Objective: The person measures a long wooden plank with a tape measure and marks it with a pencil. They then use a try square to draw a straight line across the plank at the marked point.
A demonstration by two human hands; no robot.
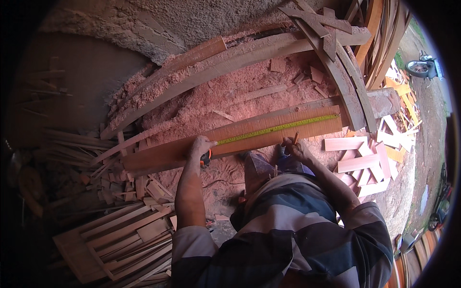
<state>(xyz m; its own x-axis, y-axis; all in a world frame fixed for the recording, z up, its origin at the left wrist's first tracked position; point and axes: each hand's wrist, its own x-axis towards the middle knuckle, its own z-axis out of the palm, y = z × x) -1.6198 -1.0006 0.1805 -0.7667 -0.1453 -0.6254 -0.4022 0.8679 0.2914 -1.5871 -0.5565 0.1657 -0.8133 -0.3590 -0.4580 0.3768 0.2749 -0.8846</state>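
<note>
A wooden board (164,153) lies across in front of me on a timber support. The yellow blade of a tape measure (277,128) runs along its face to the right end. My left hand (202,145) grips the tape near its case (206,157), which is black and orange and partly hidden by that hand and forearm. In my right hand (299,149) is a pencil (296,138), held upright just beyond the board's near edge.
Pinkish wood shavings (169,111) cover the ground behind the board. Curved timbers (223,64) arch over them, with a crossing stack (335,75) at right. Offcuts (360,162) pile up at right; wooden slats (126,241) lie at lower left. A motorcycle (423,67) stands outside.
</note>
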